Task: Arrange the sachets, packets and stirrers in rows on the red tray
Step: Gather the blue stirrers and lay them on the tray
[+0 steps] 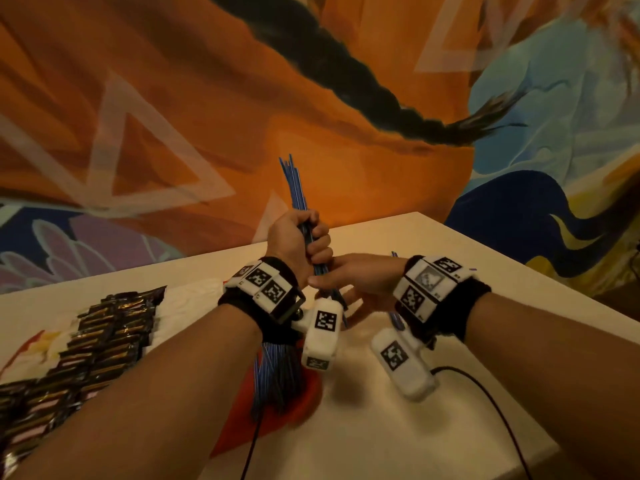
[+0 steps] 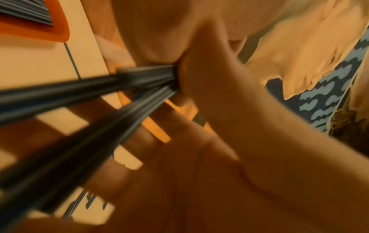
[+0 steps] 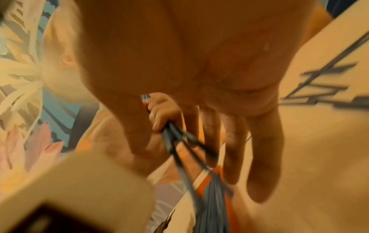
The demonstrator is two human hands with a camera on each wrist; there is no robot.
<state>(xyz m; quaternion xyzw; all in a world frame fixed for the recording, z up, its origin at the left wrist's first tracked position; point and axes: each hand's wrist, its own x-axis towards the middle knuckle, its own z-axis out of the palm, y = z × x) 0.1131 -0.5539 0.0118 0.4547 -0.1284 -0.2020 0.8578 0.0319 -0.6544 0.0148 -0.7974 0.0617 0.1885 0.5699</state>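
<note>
Our left hand (image 1: 298, 244) grips upright blue stirrers (image 1: 294, 183); our right hand (image 1: 360, 278), fingers extended, touches them. Bare table (image 1: 398, 427) lies right; dark sachets (image 1: 104, 337) crowd the left.

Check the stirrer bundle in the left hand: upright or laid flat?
Upright. The left hand grips the blue stirrers in a fist above the table, tips pointing up; the right hand touches their lower part.

Your head camera looked forward and down at the white table (image 1: 398, 403) from above. Your wrist cameras sat close behind each palm. All three views shared the bundle of thin blue plastic stirrers (image 1: 297, 192) (image 2: 83, 100) (image 3: 173, 135).
</note>
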